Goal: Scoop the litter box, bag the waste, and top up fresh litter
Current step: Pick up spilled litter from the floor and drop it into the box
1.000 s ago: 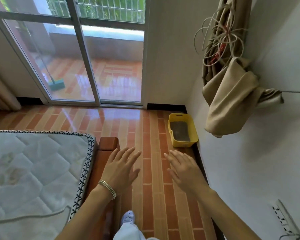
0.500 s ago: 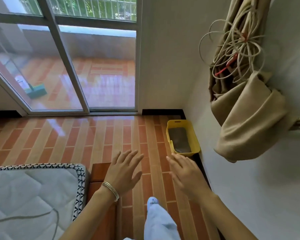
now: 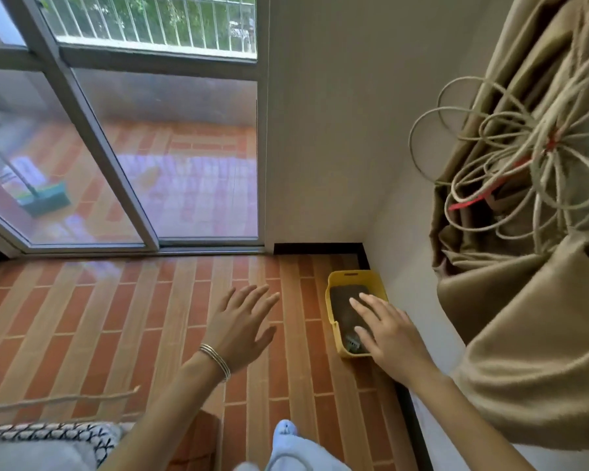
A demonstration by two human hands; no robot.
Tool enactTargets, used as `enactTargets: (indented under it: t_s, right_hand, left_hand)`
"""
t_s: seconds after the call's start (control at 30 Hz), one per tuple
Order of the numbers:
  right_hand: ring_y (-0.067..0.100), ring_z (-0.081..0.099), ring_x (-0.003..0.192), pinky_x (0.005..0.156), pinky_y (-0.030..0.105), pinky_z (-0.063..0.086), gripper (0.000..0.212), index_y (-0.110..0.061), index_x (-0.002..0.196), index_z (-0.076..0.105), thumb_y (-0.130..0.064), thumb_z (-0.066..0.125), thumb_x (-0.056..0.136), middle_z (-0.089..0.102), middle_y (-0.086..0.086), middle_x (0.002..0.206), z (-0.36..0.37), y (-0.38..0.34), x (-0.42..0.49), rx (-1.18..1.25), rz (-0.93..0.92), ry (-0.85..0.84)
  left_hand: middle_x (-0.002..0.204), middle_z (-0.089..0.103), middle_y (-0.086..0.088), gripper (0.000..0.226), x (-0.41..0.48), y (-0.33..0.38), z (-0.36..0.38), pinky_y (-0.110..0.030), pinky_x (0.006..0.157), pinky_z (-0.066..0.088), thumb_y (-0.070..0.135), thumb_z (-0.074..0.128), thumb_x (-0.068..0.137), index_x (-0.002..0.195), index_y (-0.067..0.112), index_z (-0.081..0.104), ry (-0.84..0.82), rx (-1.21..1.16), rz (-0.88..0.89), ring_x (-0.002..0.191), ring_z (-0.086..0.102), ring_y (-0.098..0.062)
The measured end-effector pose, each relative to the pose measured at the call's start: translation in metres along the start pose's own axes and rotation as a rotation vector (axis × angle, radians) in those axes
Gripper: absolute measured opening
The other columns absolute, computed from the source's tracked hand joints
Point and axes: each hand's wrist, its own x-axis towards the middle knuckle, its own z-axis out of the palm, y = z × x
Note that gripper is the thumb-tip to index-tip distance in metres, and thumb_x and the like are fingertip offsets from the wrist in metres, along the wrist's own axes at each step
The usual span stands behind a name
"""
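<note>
Writing: a small pale item [image 3: 351,342] lies at the near end of the litter box [image 3: 328,302]; any marks on it are too blurred to read.
Left grip [image 3: 242,329]: a bare hand, palm down, fingers straight and spread, holding nothing, above the brick-patterned floor [image 3: 116,317].
Wrist: thin metal bangles [image 3: 215,361] circle the left wrist.
Right grip [image 3: 391,338]: a bare hand, palm down, fingers extended and slightly apart, holding nothing. It overlaps the near right part of the litter box in the view; whether it touches the rim cannot be told.
Litter box: a yellow plastic tub with a handle slot in its far wall, on the floor in the corner, its long side just beside the right-hand wall [image 3: 320,130].
Litter [image 3: 343,297]: dark grey fill covers the bottom of the tub.
Door: a sliding glass door [image 3: 184,164] left of the corner; through it a green-headed broom [image 3: 46,200] rests on the balcony tiles.
Right side: a tan curtain [image 3: 524,334] hangs bunched against the wall, with loops of pale cord [image 3: 510,158] tied over it.
Bottom edge: a mattress corner [image 3: 48,447] with black-and-white trim at the left, and a pale blue slipper [image 3: 284,433] on the floor between the two forearms.
Floor, left: a pale cord [image 3: 65,399] stretches across above the mattress corner.
</note>
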Motion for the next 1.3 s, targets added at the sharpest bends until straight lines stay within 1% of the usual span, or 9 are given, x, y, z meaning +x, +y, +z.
enactTargets:
  t_s: [0.3,0.53,0.67,0.77,0.83,0.93,1.03,1.13,1.3]
  right_hand:
    - [0.019,0.053,0.119,0.094,0.034,0.044,0.049,-0.020,0.132,0.050,-0.039,0.032,0.091,0.055,0.001,0.131,0.016,0.035,0.092,-0.018,0.062,-0.060]
    - [0.021,0.055,0.118,0.093,0.033,0.045,0.047,-0.018,0.131,0.052,-0.038,0.035,0.092,0.056,0.003,0.131,0.037,0.030,0.177,-0.020,0.208,-0.043]
    - [0.021,0.053,0.120,0.095,0.035,0.044,0.045,-0.017,0.132,0.052,-0.033,0.046,0.090,0.055,0.004,0.131,0.047,0.019,0.227,0.007,0.280,-0.035]
    - [0.020,0.054,0.118,0.094,0.034,0.045,0.046,-0.017,0.131,0.053,-0.036,0.038,0.092,0.056,0.003,0.130,0.053,0.013,0.262,0.013,0.317,-0.037]
    - [0.020,0.053,0.119,0.095,0.035,0.045,0.049,-0.017,0.132,0.052,-0.038,0.031,0.092,0.055,0.003,0.131,0.059,0.016,0.284,0.036,0.331,-0.051]
    - [0.022,0.051,0.121,0.096,0.039,0.046,0.050,-0.016,0.133,0.050,-0.038,0.032,0.092,0.053,0.004,0.133,0.074,0.024,0.305,0.087,0.365,-0.066]
    - [0.021,0.050,0.121,0.095,0.039,0.046,0.051,-0.016,0.134,0.049,-0.039,0.032,0.092,0.052,0.004,0.133,0.091,0.041,0.324,0.110,0.381,-0.088]
    - [0.021,0.051,0.121,0.095,0.038,0.046,0.051,-0.016,0.134,0.049,-0.040,0.032,0.092,0.053,0.004,0.133,0.112,0.066,0.343,0.120,0.383,-0.117]
    - [0.022,0.050,0.122,0.096,0.037,0.044,0.046,-0.015,0.135,0.048,-0.033,0.046,0.092,0.052,0.005,0.134,0.177,0.115,0.368,0.133,0.371,-0.141]
  left_hand:
    - [0.123,0.062,-0.004,0.053,0.110,-0.059,0.022,-0.050,0.095,0.045,0.049,0.039,0.082,0.125,0.022,0.057,-0.029,-0.069,0.060,0.112,0.059,-0.027]
    - [0.124,0.061,-0.004,0.054,0.213,-0.132,0.029,-0.049,0.096,0.046,0.049,0.039,0.083,0.126,0.022,0.056,-0.084,-0.062,0.214,0.113,0.058,-0.027]
    - [0.126,0.060,-0.002,0.055,0.271,-0.175,0.025,-0.045,0.101,0.041,0.050,0.037,0.083,0.128,0.024,0.055,-0.119,-0.043,0.298,0.116,0.056,-0.026]
    - [0.129,0.059,-0.002,0.058,0.312,-0.200,0.030,-0.049,0.099,0.044,0.052,0.034,0.084,0.131,0.025,0.053,-0.183,-0.024,0.361,0.120,0.055,-0.027]
    - [0.131,0.057,-0.003,0.060,0.337,-0.209,0.037,-0.050,0.100,0.043,0.054,0.031,0.085,0.133,0.025,0.052,-0.220,-0.007,0.402,0.122,0.053,-0.027]
    - [0.134,0.055,-0.003,0.061,0.363,-0.214,0.052,-0.050,0.103,0.040,0.054,0.029,0.086,0.135,0.025,0.050,-0.258,-0.006,0.458,0.125,0.050,-0.027]
    - [0.132,0.057,-0.004,0.060,0.387,-0.217,0.072,-0.050,0.105,0.039,0.054,0.030,0.085,0.133,0.024,0.052,-0.266,0.000,0.453,0.123,0.052,-0.027]
    - [0.129,0.060,-0.005,0.060,0.414,-0.219,0.099,-0.049,0.103,0.041,0.053,0.032,0.084,0.130,0.023,0.055,-0.277,-0.026,0.435,0.120,0.055,-0.028]
    - [0.125,0.061,-0.009,0.058,0.456,-0.218,0.173,-0.049,0.099,0.043,0.049,0.037,0.082,0.126,0.018,0.058,-0.273,-0.071,0.418,0.116,0.057,-0.031]
